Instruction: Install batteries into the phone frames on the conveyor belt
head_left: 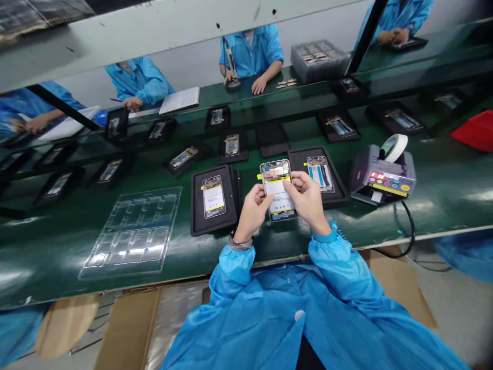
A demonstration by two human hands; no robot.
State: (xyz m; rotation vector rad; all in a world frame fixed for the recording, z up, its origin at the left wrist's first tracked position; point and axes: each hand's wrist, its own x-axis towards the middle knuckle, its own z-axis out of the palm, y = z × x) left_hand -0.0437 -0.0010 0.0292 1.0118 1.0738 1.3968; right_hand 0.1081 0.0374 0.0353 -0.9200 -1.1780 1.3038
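Note:
Between both hands I hold an opened smartphone (280,203), its white battery and copper-coloured inner parts facing up. My left hand (253,208) grips the left edge, thumb on the battery. On the right edge, my right hand (308,198) closes round the frame with its thumb pressed on the battery. A yellow tab sticks out at the phone's upper left. To the left, a second open phone with a battery (214,198) lies in a stacked black tray (197,221). Just right of my hands, another black tray (334,160) bears a phone without a white battery (321,176).
A clear plastic blister tray (133,231) lies at left. A tape dispenser (383,172) with a cable stands at right, near a red object (475,131). Several black trays with phones line the green bench (181,257). Co-workers in blue sit opposite, beyond a metal beam (173,36).

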